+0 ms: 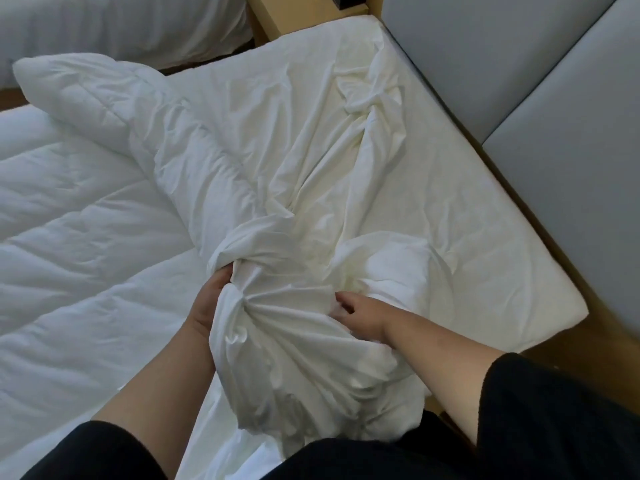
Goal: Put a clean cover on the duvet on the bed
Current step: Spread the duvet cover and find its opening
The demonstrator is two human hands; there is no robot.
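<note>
A white quilted duvet (79,209) is spread over the left part of the bed (540,271). Its long axis runs from the lower left of the view toward the upper middle, and one corner is folded up and points toward the upper left. A thin white cover (311,188) lies crumpled across the middle and right of the bed. The cover is drawn into a bunched rope of folds whose long axis runs from the person's lap at the bottom of the view up toward the far right corner of the bed. The gathered end of the cover hangs over the near edge of the bed, between the two forearms.

The left hand (207,303) is placed at the left side of the bunch, with its fingers curled into the gathered folds; the cover is gripped there. The fingertips are hidden inside the fabric. The right hand (363,317) is laid on the right side of the bunch, with its fingers bent and a fold of the cover pinched between them. This hand is slightly blurred, so the exact finger positions cannot be read.

Black sleeves (554,420) are seen on both upper arms at the bottom of the view. A grey padded headboard (519,64) stands along the right side of the bed. A second bed (104,22) with white bedding is seen at the upper left, well apart, and a pale wooden bedside unit (294,12) is set between the two beds.
</note>
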